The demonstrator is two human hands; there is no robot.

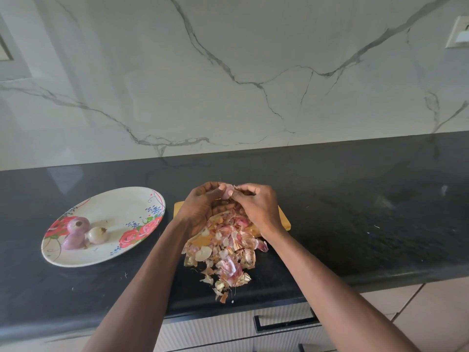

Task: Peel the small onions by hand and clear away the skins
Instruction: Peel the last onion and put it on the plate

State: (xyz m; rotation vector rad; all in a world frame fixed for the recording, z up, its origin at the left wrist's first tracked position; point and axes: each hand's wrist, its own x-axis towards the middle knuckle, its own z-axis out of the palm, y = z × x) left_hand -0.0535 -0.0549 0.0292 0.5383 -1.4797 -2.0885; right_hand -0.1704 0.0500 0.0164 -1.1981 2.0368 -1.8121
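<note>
Both hands meet above the far end of a wooden cutting board (285,219). My left hand (200,205) grips a small pinkish onion (228,191) at its fingertips. My right hand (256,203) pinches the skin at the onion's right side. Below the hands a heap of onion skins (223,250) covers the board and spills toward the counter's front edge. Three peeled small onions (83,232) lie on the left part of a flowered oval plate (121,207).
The black stone counter (355,212) runs left to right under a marbled white wall. A wall socket (459,33) sits at the upper right. Drawers with a dark handle (286,323) are below the counter's front edge. A few skin scraps (223,293) lie near that edge.
</note>
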